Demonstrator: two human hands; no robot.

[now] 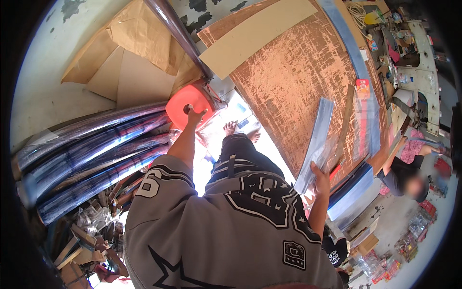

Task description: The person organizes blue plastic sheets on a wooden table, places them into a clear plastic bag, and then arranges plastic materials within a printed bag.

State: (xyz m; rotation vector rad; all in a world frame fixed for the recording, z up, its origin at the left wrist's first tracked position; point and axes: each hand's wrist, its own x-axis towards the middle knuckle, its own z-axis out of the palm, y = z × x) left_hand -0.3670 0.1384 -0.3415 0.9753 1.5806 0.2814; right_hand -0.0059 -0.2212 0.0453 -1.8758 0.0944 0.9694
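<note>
My left hand point(196, 117) grips a red plastic stool point(179, 107) at the round hole in its seat, left of my feet. Part of the fingers is hidden in the hole. On the right, my right hand point(320, 179) is closed round the near end of a long bluish clear plastic strip point(317, 130), thumb on top. The strip lies out over a worn brown board table point(288, 72). Beside it on the table are a narrow wooden strip point(345, 120) and a small red object point(335, 170) close to my right fingers.
Several rolls of clear plastic film point(96, 139) lie at the left, below brown paper sheets point(139, 38). A tan board strip point(255, 38) crosses the table's far side. Stacked plastic sheets point(353, 188) sit at its right edge. Another person point(406, 178) is on the floor at right.
</note>
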